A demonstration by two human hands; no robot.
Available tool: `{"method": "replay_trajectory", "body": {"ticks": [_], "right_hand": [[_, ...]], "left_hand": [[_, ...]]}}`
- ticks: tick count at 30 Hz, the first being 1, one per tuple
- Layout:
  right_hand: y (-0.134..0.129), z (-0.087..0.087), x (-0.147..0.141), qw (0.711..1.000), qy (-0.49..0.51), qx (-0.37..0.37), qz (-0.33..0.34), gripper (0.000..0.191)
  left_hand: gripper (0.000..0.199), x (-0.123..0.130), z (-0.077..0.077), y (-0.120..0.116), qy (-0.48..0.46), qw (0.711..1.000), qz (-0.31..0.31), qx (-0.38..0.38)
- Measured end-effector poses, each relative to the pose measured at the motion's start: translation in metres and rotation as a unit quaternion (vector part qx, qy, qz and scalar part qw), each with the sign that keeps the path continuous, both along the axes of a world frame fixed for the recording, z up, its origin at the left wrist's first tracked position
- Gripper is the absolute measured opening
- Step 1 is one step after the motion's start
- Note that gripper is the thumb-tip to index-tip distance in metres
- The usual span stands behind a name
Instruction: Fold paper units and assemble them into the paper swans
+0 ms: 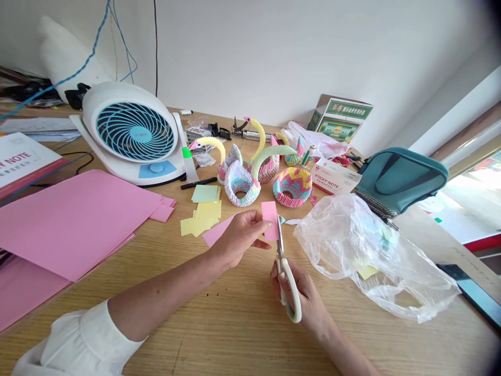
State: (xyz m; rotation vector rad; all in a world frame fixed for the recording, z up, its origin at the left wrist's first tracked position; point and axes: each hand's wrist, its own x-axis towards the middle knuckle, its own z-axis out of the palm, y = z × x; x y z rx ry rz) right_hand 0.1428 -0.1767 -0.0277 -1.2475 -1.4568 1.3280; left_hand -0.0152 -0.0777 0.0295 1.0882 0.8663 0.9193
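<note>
At the right edge of the pink slip (pixel 269 213) — scissors (pixel 287 267); below, roomy tabletop (pixel 230 329).

The person's left grip (pixel 240 235) pinches a small pink paper (pixel 268 220) above the wooden surface (pixel 235 334), and the right grip (pixel 305 297) holds white-handled scissors (pixel 280 251), blades at the paper's right edge. Beyond stand folded-paper swans (pixel 240 181); a white fan (pixel 135 130) stands to the left, a clear plastic bag (pixel 332 245) lies to the right.
</note>
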Motion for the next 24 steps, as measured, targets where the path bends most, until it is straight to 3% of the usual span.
{"method": "replay_trajectory", "body": {"ticks": [14,24], "right_hand": [[0.0001,0.0003,-0.0002,1.000,0.005,-0.014,-0.013,0.046],[0.0005,-0.0079,0.0012,0.999,-0.021,0.018,-0.015,0.044]], "left_hand": [[0.026,0.0009,-0.0006,-0.0011,0.003,1.000,-0.008,0.003],[0.033,-0.0022,0.0008,0.0019,-0.012,1.000,-0.016,0.001]]}}
